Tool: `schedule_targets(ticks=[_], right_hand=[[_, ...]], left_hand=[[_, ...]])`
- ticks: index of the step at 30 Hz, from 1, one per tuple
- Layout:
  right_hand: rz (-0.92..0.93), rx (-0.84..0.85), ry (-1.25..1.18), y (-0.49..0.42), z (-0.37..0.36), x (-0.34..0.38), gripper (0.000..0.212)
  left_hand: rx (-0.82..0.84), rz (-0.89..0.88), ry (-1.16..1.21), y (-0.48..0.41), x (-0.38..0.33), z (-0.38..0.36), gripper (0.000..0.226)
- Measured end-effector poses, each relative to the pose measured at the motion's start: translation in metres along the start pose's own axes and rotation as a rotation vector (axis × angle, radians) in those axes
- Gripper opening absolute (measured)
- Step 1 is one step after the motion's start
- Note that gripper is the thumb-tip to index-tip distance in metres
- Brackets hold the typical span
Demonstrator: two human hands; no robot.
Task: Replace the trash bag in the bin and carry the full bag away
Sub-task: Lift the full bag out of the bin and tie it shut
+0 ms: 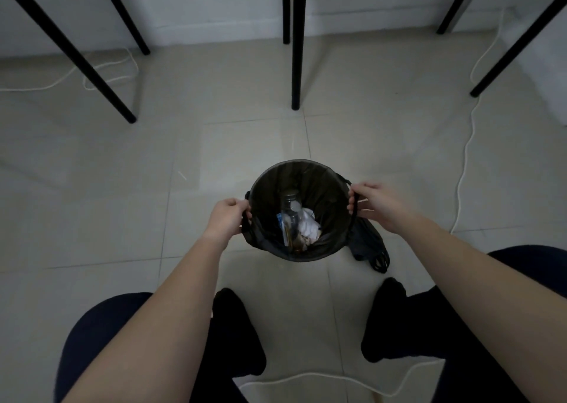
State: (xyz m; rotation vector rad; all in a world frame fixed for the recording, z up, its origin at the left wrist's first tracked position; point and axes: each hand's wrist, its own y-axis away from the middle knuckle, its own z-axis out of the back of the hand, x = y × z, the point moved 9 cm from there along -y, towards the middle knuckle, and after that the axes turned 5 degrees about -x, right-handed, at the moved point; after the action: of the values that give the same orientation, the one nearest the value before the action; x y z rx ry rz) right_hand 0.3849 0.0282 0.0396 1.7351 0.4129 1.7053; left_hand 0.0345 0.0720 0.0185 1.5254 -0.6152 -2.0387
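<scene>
A small round bin stands on the tiled floor, lined with a dark trash bag. Inside lie a clear bottle, crumpled white paper and other scraps. My left hand grips the bag's edge at the left rim. My right hand pinches the bag's handle at the right rim. A folded dark spare bag lies on the floor against the bin's right side.
Black table legs stand ahead, with more at left and right. White cables trail over the floor at right, far left and near my feet. A white wall runs behind.
</scene>
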Motion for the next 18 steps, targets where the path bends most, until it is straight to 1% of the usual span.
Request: schedule_targets(ticks=[6,12,15,18], right_hand=[[0.027,0.034,-0.002,0.015,-0.001,0.007,0.018],[0.089,0.044,-0.037,0.031,-0.003,0.036,0.018],[0.099,0.065,0.010,0.040,-0.002,0.052,0.014],[0.136,0.120,0.070,0.050,-0.003,0.073,0.010]], left_hand=[[-0.004,-0.013,0.010,0.009,-0.003,-0.001,0.018],[-0.050,-0.091,0.061,0.021,-0.039,0.013,0.017],[-0.030,-0.163,-0.008,0.028,-0.060,0.020,0.014],[-0.002,-0.248,-0.090,0.041,-0.083,0.024,0.015]])
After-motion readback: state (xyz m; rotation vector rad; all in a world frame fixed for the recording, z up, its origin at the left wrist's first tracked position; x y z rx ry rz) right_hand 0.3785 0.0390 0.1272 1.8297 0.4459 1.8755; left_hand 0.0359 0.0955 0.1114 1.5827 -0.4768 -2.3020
